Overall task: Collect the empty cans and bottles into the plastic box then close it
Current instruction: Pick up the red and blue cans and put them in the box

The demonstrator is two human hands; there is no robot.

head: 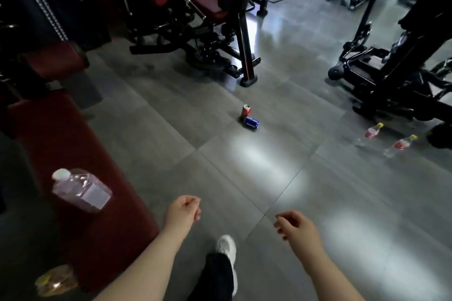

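A: Cans first — red can [246, 110] upright on the floor [244, 166] mid-room, blue can [251, 122] on its side, touching it or just beside.

B: Bottles?

A: Two small bottles with yellow caps and red labels, one [371, 132] and the other [401, 144], lying on the floor to the right, near the base of a black gym machine [391, 76]. A larger clear bottle with a white cap [80, 190] lies on the dark red padded table [80, 144] at my left. Something yellowish and crumpled [56, 280] sits low at the left edge; too blurred to name.

B: Hands?

A: Both empty. Left hand [184, 211] loosely curled, fingers folded in on nothing. Right hand [297, 227] likewise, fingers half bent, clamped on nothing. They hang well apart in front of me, above my white shoe [227, 249].

B: The plastic box?

A: Not in view. Cannot say where it stands or whether its lid is off.

B: Progress, then?

A: By my reckoning, little or none shows as done. Five pieces lie uncollected in plain sight. Left to do: gather cans, floor bottles and the table bottle, box them, shut the lid.
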